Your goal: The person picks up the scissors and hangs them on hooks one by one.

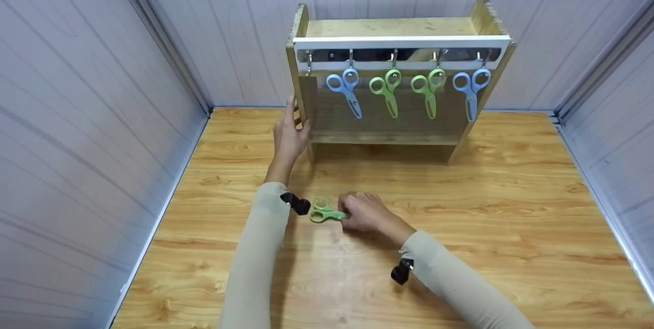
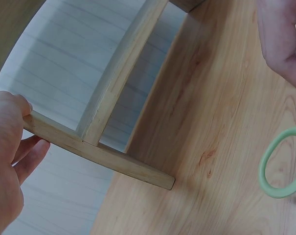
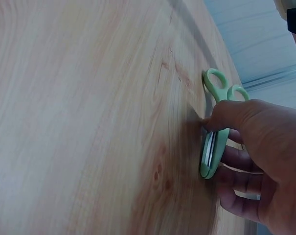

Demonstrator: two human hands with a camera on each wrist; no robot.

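Observation:
My left hand (image 1: 291,137) grips the left side panel (image 2: 133,169) of a wooden rack, its thumb on one face and fingers on the other. Green scissors (image 1: 327,214) lie low over the table in front of the rack, ring handles toward the left. Around their blade end, my right hand (image 1: 364,211) pinches them between thumb and fingers. The right wrist view shows the thumb across the scissors (image 3: 217,142) just below the handles, with the blades partly visible. One green ring handle (image 2: 265,166) also appears at the edge of the left wrist view.
Several hooks line the rack's white front rail (image 1: 403,43). From them hang blue scissors (image 1: 350,91), green scissors (image 1: 389,96), more green scissors (image 1: 430,96) and blue scissors (image 1: 471,96). The leftmost hook (image 1: 308,63) holds nothing. Pale panel walls (image 1: 76,114) enclose the wooden table (image 1: 511,206).

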